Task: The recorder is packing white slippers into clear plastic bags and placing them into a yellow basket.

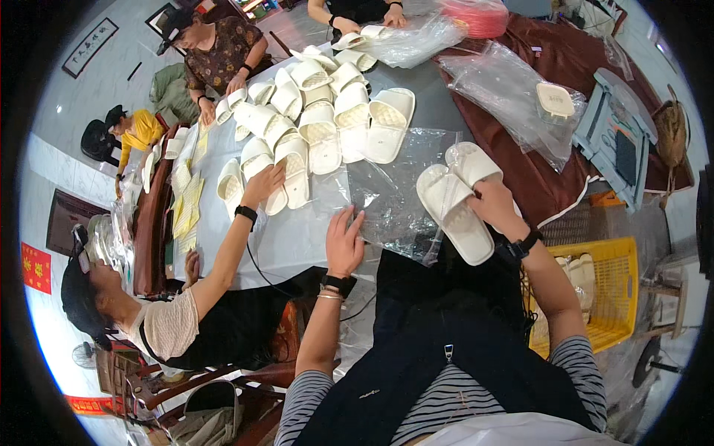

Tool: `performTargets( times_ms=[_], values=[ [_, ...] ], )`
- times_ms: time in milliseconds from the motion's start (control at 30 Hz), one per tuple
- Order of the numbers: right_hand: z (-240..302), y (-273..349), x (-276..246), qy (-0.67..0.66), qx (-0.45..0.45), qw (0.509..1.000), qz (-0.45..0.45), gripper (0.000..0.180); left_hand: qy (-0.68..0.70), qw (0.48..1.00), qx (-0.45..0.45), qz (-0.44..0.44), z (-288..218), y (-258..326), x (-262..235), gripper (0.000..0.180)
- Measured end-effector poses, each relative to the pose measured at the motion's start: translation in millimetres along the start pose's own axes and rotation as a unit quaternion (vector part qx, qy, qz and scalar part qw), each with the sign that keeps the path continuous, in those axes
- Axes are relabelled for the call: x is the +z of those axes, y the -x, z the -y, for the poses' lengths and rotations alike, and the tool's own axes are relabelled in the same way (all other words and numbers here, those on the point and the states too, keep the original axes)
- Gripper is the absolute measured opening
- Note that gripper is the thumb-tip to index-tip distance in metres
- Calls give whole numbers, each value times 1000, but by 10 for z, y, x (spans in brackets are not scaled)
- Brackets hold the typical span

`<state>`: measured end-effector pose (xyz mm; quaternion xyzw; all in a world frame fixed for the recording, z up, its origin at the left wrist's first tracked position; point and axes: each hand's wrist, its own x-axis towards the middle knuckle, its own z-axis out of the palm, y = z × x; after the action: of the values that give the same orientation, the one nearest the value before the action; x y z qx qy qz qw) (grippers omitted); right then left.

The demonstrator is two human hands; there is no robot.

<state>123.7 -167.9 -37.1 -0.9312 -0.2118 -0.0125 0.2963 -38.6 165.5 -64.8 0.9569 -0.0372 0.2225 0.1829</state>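
Note:
My right hand (494,207) is closed on a pair of white slippers (460,204), held side by side near the table's front edge with their soles toward me hidden in part by the hand. A clear plastic bag (401,182) lies flat on the table just left of the slippers. At the bag's left edge is my left hand (344,241), its fingers stretched out and the thumb apart, holding nothing; whether it touches the bag I cannot tell. Beyond it a large heap of white slippers (323,123) covers the middle of the table.
A co-worker's hand (264,182) reaches into the heap from the left; other people work along the far sides. Clear plastic bags (513,97) and a lidded box (555,101) lie on the brown cover (476,97). A yellow crate (621,297) with slippers stands at my right.

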Motion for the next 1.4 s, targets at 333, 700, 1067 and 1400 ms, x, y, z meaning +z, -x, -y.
performTargets(
  times_ms=[333,700,1067,1400],
  values=[
    [-97,132,-35,26,-25,999,-25,27,5,981,155,-112,-835,-932,-403,43],
    [11,156,-55,13,-10,999,-46,31,-55,985,125,-102,-121,-1322,-332,54],
    [-73,108,15,27,-5,998,-53,29,30,988,67,135,-737,-815,11,78],
    [-212,213,9,26,-5,998,-59,23,-29,996,-18,79,-272,-786,617,62]
  ],
)
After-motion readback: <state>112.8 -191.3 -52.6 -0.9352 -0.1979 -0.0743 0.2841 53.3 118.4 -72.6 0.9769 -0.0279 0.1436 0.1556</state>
